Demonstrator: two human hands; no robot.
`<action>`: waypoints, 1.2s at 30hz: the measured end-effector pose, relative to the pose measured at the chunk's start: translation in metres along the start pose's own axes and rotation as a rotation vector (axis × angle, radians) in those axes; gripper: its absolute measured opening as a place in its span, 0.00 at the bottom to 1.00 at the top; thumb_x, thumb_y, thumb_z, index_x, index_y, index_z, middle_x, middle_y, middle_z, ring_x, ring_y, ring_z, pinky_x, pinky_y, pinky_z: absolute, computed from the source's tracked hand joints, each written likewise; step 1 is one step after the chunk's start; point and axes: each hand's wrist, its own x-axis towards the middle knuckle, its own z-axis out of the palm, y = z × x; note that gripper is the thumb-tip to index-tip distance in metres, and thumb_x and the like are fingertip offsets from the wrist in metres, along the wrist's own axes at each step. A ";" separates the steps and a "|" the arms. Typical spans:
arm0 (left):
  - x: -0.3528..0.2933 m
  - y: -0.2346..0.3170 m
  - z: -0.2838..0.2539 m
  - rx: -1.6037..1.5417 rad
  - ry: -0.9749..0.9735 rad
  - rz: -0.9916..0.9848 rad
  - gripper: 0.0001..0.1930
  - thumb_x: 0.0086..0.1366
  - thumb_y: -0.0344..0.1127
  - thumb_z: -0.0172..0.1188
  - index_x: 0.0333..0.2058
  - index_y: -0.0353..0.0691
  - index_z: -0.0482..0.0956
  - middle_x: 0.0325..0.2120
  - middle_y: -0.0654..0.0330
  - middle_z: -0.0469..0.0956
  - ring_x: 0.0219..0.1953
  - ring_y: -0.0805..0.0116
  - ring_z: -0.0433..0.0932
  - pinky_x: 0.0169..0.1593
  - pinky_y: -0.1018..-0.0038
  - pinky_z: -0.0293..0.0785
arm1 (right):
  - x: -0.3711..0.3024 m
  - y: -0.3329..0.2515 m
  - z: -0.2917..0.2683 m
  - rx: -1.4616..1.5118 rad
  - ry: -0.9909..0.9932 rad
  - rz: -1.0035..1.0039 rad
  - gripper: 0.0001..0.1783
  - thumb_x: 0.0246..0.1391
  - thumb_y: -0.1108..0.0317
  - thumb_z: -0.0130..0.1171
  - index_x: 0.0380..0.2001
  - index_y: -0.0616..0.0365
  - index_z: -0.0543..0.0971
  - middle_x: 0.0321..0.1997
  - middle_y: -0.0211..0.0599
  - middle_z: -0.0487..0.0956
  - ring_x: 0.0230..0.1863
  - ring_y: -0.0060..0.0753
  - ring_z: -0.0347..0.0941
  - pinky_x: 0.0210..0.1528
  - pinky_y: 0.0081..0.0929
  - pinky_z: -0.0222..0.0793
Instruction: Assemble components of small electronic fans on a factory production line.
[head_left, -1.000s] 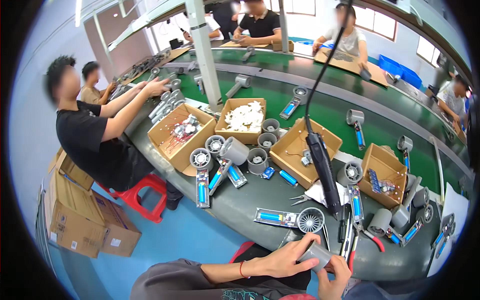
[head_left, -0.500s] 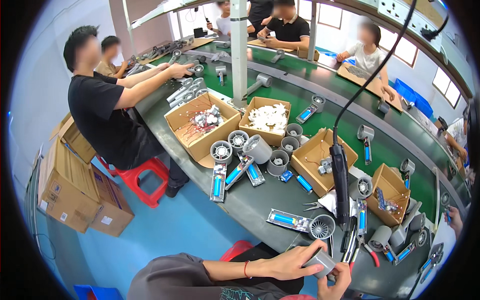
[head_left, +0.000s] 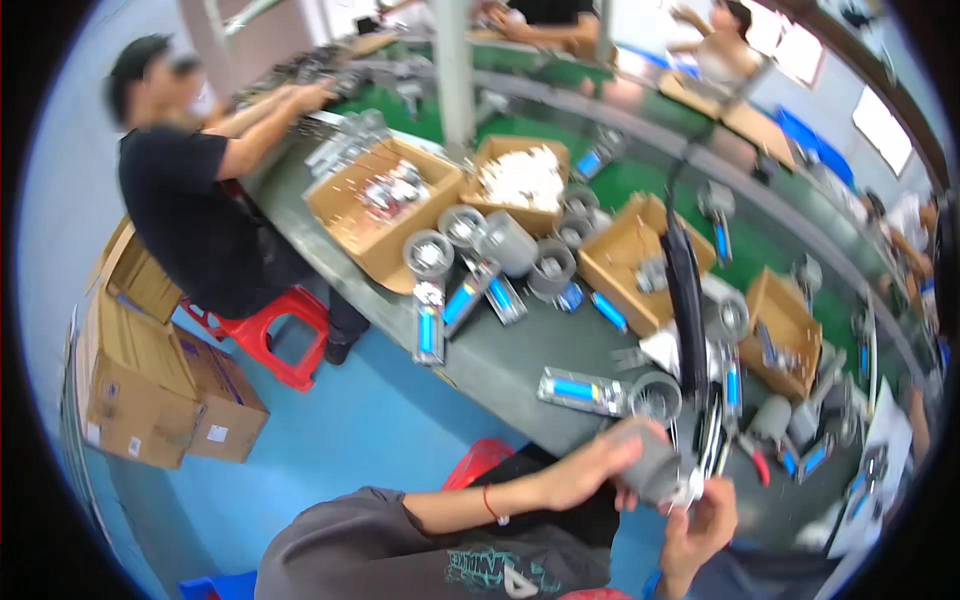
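Observation:
My left hand [head_left: 592, 468] is wrapped round a grey plastic cylinder-shaped housing [head_left: 652, 466], tilted with one end toward my right hand. A small whitish part [head_left: 688, 487] shows at that end, blurred by motion. My right hand [head_left: 703, 528] is closed, thumb and fingers pinching at the whitish part. Just beyond my hands, on the bench, lies a grey round housing with a finned end [head_left: 656, 397], joined to an open handle with a blue battery [head_left: 583, 390].
A black corded tool [head_left: 684, 310] hangs over the bench. Red-handled pliers [head_left: 755, 461] lie at right. Cardboard boxes of wired parts [head_left: 335, 215], white pieces [head_left: 520, 180] and small parts [head_left: 640, 275] stand farther back. A co-worker [head_left: 180, 190] sits at left on a red stool [head_left: 285, 340].
The view has shifted and blurred. My left hand has tipped the housing toward the right, and a whitish part now shows at its end by my right hand.

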 end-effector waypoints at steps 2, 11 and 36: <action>-0.002 0.018 -0.004 -0.181 -0.013 -0.003 0.32 0.75 0.61 0.37 0.64 0.41 0.60 0.39 0.57 0.78 0.31 0.68 0.79 0.32 0.74 0.75 | 0.015 -0.024 0.018 0.039 0.037 -0.008 0.21 0.60 0.62 0.61 0.47 0.67 0.71 0.39 0.39 0.71 0.30 0.28 0.75 0.29 0.22 0.72; 0.006 0.038 -0.007 -0.175 0.080 -0.021 0.45 0.72 0.70 0.30 0.69 0.32 0.54 0.47 0.51 0.76 0.35 0.62 0.80 0.35 0.71 0.73 | 0.037 -0.033 0.033 0.100 -0.030 -0.099 0.30 0.54 0.64 0.70 0.53 0.68 0.68 0.41 0.44 0.77 0.36 0.29 0.78 0.37 0.22 0.74; -0.003 0.031 0.009 0.025 0.113 -0.005 0.35 0.75 0.63 0.35 0.67 0.41 0.52 0.54 0.59 0.69 0.51 0.71 0.70 0.51 0.71 0.69 | 0.063 -0.051 0.034 -0.108 -0.111 0.038 0.23 0.36 0.87 0.68 0.42 0.67 0.83 0.31 0.41 0.81 0.27 0.26 0.77 0.32 0.21 0.74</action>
